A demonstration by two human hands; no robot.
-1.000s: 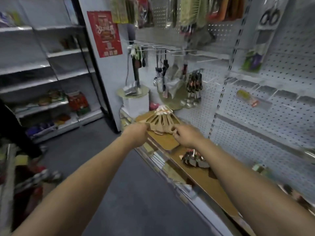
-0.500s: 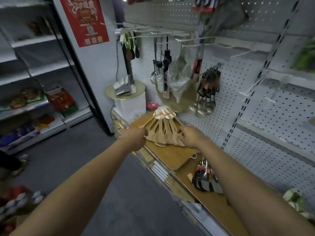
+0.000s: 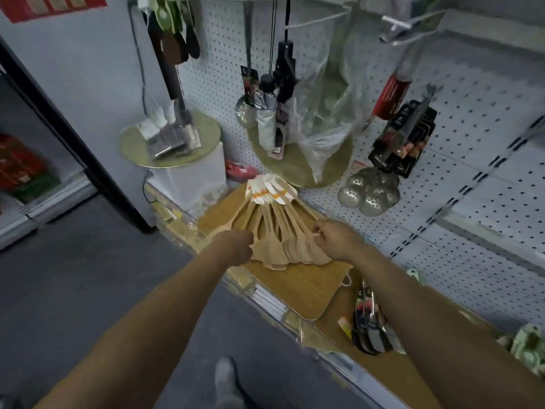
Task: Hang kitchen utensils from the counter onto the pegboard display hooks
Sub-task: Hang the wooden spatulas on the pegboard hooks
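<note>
A fanned bundle of wooden spatulas [image 3: 280, 231] with white and orange tags lies on a wooden board [image 3: 306, 290] on the counter shelf. My left hand [image 3: 234, 246] grips the left edge of the fan at the spatula heads. At the right edge my right hand [image 3: 336, 239] pinches one handle. Above them the white pegboard [image 3: 477, 119] carries hooks [image 3: 312, 22] with hung utensils.
Metal skimmers [image 3: 368, 193] and black packaged tools [image 3: 404, 143] hang right of the fan. A plastic bag [image 3: 327, 113], a round gold board [image 3: 300, 160] and a white box with a gold disc [image 3: 171, 143] stand behind. Packaged utensils [image 3: 371, 326] lie on the counter to the right.
The camera has moved closer and tilted down toward the counter. Both hands stay on the spatula fan, which has spread a little wider.
</note>
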